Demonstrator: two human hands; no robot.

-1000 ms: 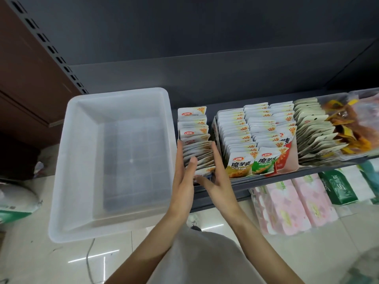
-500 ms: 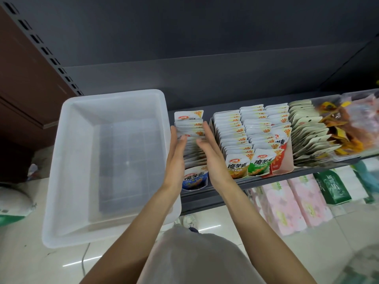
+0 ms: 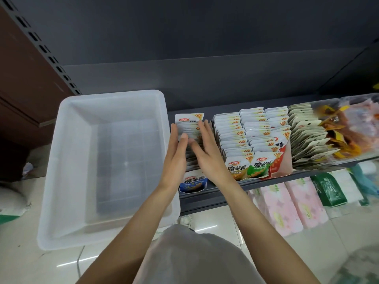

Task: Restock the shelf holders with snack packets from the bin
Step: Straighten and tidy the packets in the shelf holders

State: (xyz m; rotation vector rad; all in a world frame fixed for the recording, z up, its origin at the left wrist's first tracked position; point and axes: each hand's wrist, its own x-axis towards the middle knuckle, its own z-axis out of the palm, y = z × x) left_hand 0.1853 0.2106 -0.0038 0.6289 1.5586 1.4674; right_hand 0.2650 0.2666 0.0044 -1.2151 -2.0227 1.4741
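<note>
A: Your left hand (image 3: pixel 176 152) and right hand (image 3: pixel 207 154), flat with no grip, have slid toward twelve o'clock along the leftmost snack packets (image 3: pixel 189 121) in their shelf holder (image 3: pixel 192 190).

B: The bin (image 3: pixel 67 160) at nine o'clock looks empty; restocking seems nearly finished.

A shop aisle: a dark metal display shelf (image 3: pixel 205 198) holds dense rows of branded snack packets (image 3: pixel 235 140) in clear front holders, with wrapped tissue packs (image 3: pixel 291 203) stocked on the tier below and a slotted shelving upright (image 3: pixel 43 48) at left.
</note>
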